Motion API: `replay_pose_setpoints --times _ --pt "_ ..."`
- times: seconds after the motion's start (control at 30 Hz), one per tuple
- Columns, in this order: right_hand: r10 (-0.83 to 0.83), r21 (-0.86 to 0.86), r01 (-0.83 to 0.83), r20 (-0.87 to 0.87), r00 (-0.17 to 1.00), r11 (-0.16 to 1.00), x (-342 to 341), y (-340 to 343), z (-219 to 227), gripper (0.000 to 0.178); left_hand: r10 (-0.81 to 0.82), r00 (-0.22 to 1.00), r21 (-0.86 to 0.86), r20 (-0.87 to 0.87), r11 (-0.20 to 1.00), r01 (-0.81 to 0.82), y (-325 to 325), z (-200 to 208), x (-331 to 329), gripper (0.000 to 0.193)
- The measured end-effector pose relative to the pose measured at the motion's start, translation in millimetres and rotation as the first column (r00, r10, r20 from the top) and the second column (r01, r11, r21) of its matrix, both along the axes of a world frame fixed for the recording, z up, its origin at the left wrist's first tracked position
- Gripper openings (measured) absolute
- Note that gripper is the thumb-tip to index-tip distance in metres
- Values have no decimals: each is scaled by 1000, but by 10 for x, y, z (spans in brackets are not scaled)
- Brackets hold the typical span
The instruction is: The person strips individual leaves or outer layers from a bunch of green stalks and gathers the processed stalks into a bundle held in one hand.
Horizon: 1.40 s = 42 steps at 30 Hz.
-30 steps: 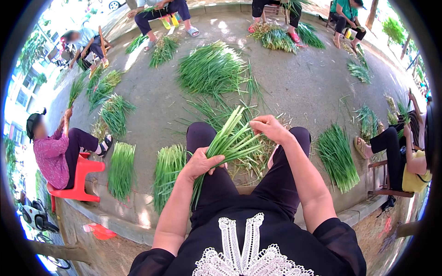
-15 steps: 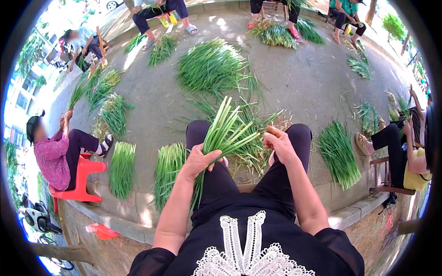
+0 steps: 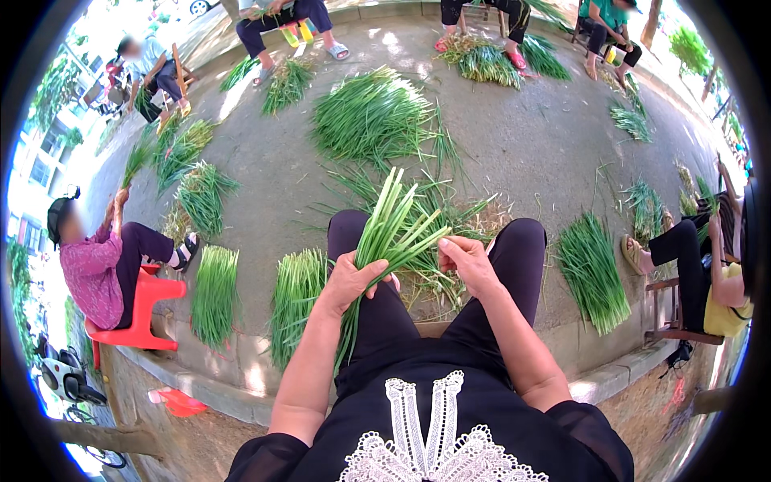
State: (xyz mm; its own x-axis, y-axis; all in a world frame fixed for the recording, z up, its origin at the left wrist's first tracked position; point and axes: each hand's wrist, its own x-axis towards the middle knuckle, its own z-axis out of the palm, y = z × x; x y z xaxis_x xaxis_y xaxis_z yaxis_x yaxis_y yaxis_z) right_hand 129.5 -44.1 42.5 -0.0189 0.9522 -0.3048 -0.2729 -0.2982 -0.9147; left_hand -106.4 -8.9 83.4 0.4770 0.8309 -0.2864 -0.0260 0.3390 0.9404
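My left hand (image 3: 353, 279) is closed around a bunch of garlic chives (image 3: 393, 225) above my left thigh. The pale cut ends fan up and to the right, and the green leaves hang down below the hand. My right hand (image 3: 470, 265) is over the gap between my knees, with thumb and forefinger pinched at the tip of the rightmost stalk. Whatever is between those fingertips is too small to make out. Loose chives and pale trimmings (image 3: 438, 281) lie on the ground between and beyond my knees.
A tidy chive bundle (image 3: 297, 301) lies beside my left leg; others are at the left (image 3: 214, 297) and right (image 3: 593, 273). A large chive heap (image 3: 371, 115) lies ahead. Several seated people handle chives around me, one on a red plastic stool (image 3: 148, 309). A kerb (image 3: 614, 373) runs behind.
My right hand has moved left and slightly down, bringing its pinched fingertips to the stalk ends. My left hand and its bunch stay nearly still.
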Motion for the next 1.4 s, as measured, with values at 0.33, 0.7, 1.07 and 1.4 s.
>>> replay_pose_setpoints --times 0.33,0.7,1.07,1.4 --pt "-99 -52 90 -231 968 995 -54 7 46 32 -3 1000 3 -11 1000 3 15 -68 -19 22" --pt "-258 -14 292 -514 818 956 327 98 231 27 30 999 -9 -15 999 -30 8 -59 -30 23" --pt "62 140 -114 329 942 984 243 -58 334 47 34 999 -10 -3 999 -34 16 -48 -24 24" --pt "112 995 -68 77 991 -78 284 -874 2412 8 14 998 -17 -58 1000 -15 70 -87 0 23"
